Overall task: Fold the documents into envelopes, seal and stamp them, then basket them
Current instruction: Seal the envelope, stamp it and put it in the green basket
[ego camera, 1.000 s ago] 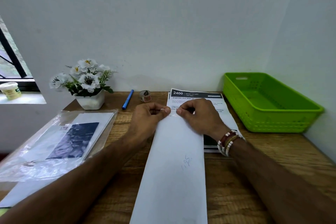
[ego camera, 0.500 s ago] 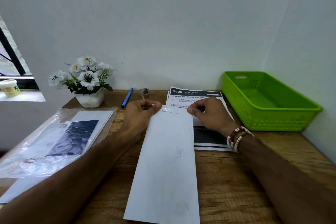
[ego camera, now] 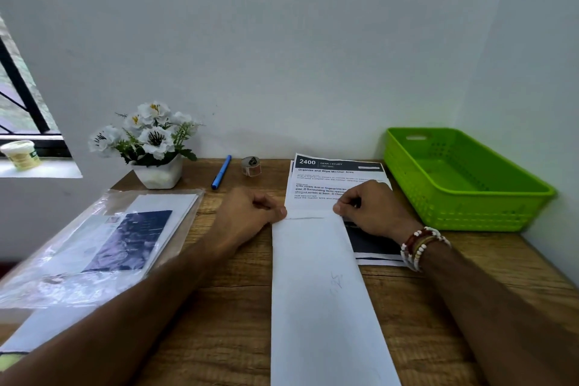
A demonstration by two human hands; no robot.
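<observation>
Here my left hand (ego camera: 250,216) and right hand (ego camera: 372,210) pinch the far edge of one long white envelope (ego camera: 316,291); one green basket (ego camera: 463,213) nearby.

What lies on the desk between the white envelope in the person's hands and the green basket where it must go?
Nothing upright blocks the way. Only the flat stack of printed documents lies between the white envelope and the green basket, with the right hand gripping the envelope's far end.
</observation>
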